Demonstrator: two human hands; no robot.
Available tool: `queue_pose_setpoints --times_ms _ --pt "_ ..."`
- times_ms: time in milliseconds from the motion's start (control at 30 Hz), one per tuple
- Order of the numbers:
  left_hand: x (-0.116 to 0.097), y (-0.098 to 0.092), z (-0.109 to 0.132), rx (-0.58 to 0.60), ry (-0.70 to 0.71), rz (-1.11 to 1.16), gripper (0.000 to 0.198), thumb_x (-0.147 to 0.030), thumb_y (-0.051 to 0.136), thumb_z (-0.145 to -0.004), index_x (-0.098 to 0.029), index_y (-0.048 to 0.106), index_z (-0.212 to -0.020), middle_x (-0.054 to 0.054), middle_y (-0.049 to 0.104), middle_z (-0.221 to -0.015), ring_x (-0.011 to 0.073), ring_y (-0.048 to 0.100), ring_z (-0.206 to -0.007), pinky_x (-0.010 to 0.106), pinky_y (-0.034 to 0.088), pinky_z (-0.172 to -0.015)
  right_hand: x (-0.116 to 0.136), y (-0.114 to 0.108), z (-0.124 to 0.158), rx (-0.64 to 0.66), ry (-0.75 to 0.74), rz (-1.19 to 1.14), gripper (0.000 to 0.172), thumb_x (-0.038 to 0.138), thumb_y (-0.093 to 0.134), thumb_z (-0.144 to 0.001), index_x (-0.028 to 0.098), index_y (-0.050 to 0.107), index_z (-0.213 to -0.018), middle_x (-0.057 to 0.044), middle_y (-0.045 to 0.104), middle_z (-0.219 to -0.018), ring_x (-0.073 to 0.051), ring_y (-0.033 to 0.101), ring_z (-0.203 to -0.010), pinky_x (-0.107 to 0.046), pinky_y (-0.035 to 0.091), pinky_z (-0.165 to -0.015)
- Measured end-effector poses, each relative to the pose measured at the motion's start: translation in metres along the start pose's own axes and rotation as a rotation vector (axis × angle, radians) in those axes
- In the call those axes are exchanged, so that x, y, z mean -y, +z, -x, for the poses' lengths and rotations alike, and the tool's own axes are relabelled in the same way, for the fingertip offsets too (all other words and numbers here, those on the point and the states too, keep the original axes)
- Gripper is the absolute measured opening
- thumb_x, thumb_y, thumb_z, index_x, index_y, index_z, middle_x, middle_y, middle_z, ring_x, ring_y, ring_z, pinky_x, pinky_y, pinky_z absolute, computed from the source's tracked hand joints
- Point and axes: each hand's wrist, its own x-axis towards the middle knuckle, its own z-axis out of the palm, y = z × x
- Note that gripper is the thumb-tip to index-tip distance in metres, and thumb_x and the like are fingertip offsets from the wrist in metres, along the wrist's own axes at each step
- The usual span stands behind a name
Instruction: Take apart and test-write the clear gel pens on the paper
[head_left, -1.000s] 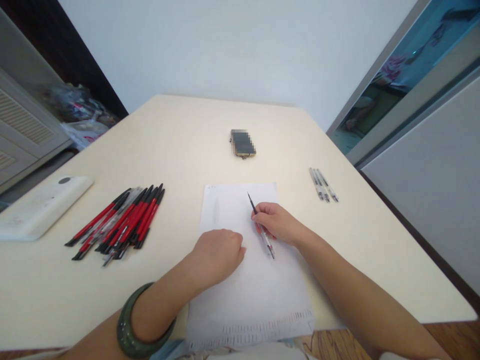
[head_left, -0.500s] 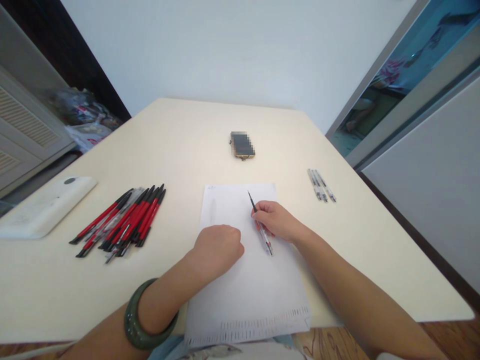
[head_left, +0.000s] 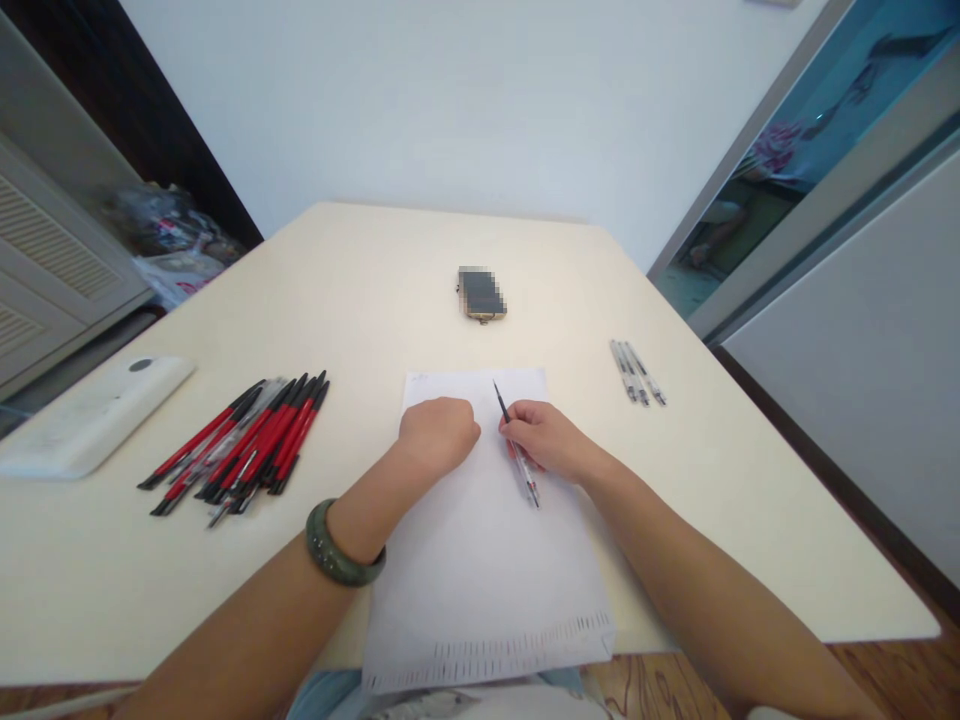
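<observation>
My right hand (head_left: pixel 544 437) is closed around a clear-bodied pen (head_left: pixel 524 470), its thin dark tip pointing away from me and its clear end towards me. The pen is just above or on a white sheet of paper (head_left: pixel 487 560); I cannot tell if it touches. My left hand (head_left: pixel 439 432) is curled over the upper left of the sheet, a small gap from the right one. Its fingers are turned down, hiding whatever they may hold. Rows of short pen strokes run along the sheet's near edge.
To the left lies a pile of red-and-black pens (head_left: pixel 255 440) with clear ones among them, beside a flat white object (head_left: pixel 97 415). Three clear pens (head_left: pixel 637 373) lie at right. A dark pixelated object (head_left: pixel 482 294) sits further back on the cream table (head_left: pixel 375 280).
My left hand has moved forward over the sheet, covering the spot where a faint, clear, slender shape lay. The right hand with the pen has hardly moved.
</observation>
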Motion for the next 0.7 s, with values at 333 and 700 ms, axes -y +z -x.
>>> queue_pose_setpoints --times_ms 333,700 --pt "-0.007 -0.001 0.053 -0.031 0.176 0.319 0.038 -0.042 0.027 -0.081 -0.018 0.056 -0.073 0.005 0.06 -0.071 0.0179 0.054 -0.065 0.027 0.035 -0.055 0.009 0.0 0.003 0.098 0.016 -0.31 0.021 0.033 0.047 -0.074 0.017 0.042 -0.062 0.003 0.049 -0.049 -0.006 0.039 -0.035 -0.018 0.029 -0.033" --pt "-0.003 0.018 0.06 0.349 0.195 0.959 0.034 -0.043 0.042 -0.073 -0.016 0.044 -0.053 -0.005 0.037 -0.044 0.0067 0.031 -0.039 0.021 0.023 -0.039 0.015 -0.001 0.002 0.113 -0.024 -0.458 0.024 0.037 0.045 -0.076 0.014 0.053 -0.075 -0.005 0.06 -0.073 -0.006 0.046 -0.042 -0.02 0.036 -0.04"
